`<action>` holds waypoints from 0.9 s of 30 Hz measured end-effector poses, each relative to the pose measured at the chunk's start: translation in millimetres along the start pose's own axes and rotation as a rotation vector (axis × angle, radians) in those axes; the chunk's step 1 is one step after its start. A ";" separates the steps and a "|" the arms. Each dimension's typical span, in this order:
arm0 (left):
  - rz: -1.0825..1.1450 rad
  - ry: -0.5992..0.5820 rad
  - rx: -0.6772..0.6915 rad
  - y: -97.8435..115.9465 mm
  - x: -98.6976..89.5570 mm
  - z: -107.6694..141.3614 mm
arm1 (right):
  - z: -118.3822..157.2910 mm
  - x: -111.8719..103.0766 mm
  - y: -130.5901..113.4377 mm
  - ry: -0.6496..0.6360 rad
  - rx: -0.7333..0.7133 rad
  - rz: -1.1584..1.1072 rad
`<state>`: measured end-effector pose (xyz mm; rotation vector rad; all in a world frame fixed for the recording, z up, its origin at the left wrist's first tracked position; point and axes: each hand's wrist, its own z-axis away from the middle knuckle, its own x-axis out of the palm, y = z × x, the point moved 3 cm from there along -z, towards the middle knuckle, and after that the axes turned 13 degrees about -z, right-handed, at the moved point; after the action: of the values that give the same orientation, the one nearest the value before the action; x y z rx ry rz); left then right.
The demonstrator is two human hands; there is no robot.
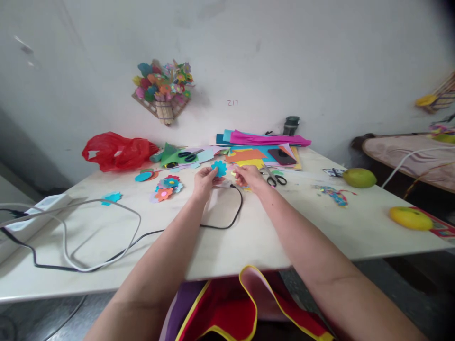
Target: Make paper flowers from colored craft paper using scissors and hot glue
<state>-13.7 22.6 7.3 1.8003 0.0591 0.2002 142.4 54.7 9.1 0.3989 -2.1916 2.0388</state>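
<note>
Between the fingers of my left hand [205, 182] is a blue paper flower [219, 168] with a scalloped edge, raised a little above the table. Just to its right, the fingers of my right hand [249, 176] are pinched together, with a small yellowish piece [233, 173] at their tips, too small to name surely. Finished-looking layered paper flowers [166, 188] lie left of my left hand. Scissors with black handles [276, 180] rest right beside my right hand. A black cable [239, 208] curves across the table below both hands.
Coloured paper sheets [247, 155], a phone [282, 157] and more scissors [190, 155] lie toward the wall. A red plastic bag [117, 150] sits back left. A power strip [35, 215] with looped cables occupies the left. Two mangoes [359, 178] are on the right.
</note>
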 end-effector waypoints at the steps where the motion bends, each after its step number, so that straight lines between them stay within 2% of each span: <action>1: -0.001 0.001 -0.002 0.3 0.0 0.2 | 0.0 -1.5 -0.9 0.026 -0.011 0.005; 5: -0.007 -0.003 -0.008 1.5 0.2 1.5 | -0.6 -6.5 -1.9 0.099 -0.046 0.021; 10: -0.011 -0.021 -0.010 1.1 0.2 1.8 | 0.1 -0.7 1.6 0.049 -0.011 0.077; 18: -0.007 -0.016 -0.006 -0.1 -0.9 0.6 | -3.4 1.0 5.1 -0.012 -0.008 0.011; 27: 0.009 -0.008 -0.015 -1.7 -1.0 -1.1 | 3.1 4.6 -1.3 -0.005 -0.027 0.029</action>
<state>-14.8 23.9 5.8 1.7865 0.0435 0.1994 138.7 51.0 11.2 0.3715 -2.2380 2.0228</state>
